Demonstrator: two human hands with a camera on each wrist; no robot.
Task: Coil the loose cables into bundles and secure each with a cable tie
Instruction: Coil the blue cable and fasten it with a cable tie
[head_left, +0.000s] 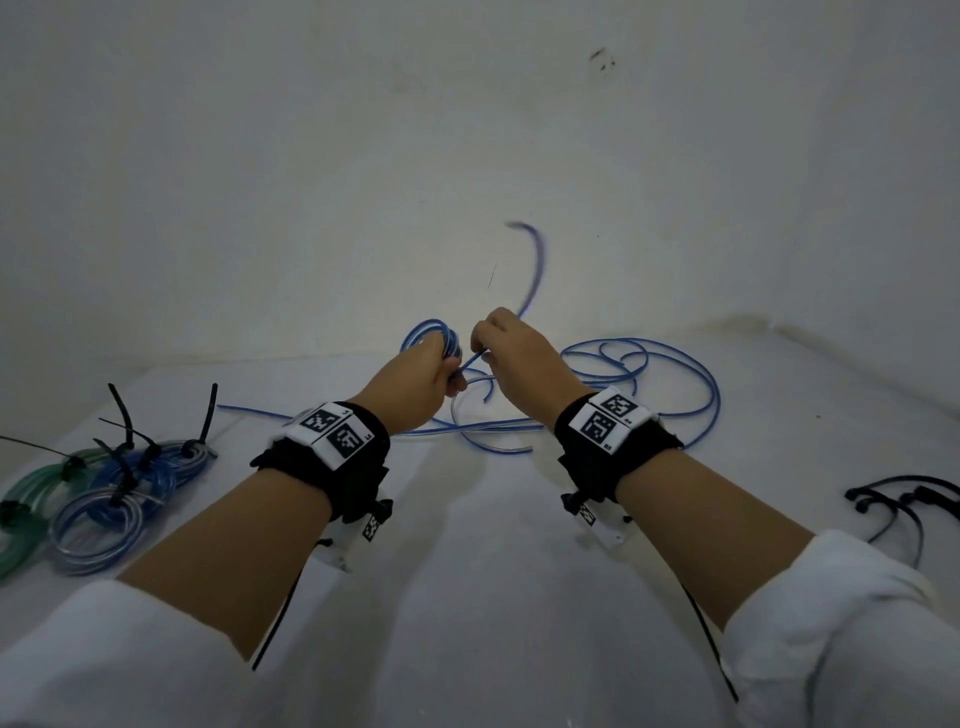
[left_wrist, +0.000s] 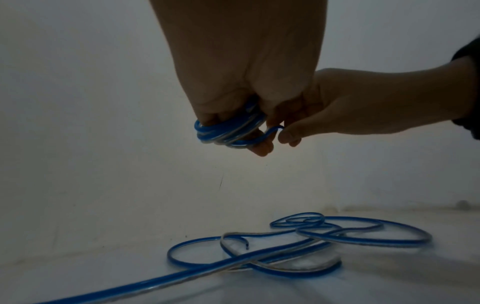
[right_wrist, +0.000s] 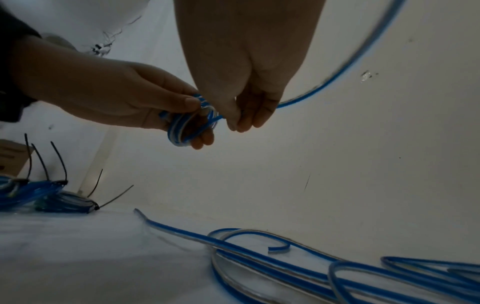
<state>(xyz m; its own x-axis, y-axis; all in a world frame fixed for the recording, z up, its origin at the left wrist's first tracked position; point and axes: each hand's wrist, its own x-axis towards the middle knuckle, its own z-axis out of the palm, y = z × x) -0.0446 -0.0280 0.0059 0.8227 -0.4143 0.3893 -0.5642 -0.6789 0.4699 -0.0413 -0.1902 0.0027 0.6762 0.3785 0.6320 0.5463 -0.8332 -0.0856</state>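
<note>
My left hand is raised above the white table and grips a small coil of blue cable, its turns wrapped around the fingers. Close beside it, my right hand pinches the free run of the same cable next to the coil. The cable's tail swings up behind the right hand, blurred. More loose blue cable lies in loops on the table below and to the right.
Several tied bundles of blue and green cable with black ties sticking up lie at the left. Loose black cable ties lie at the right edge. A white wall rises just behind the table.
</note>
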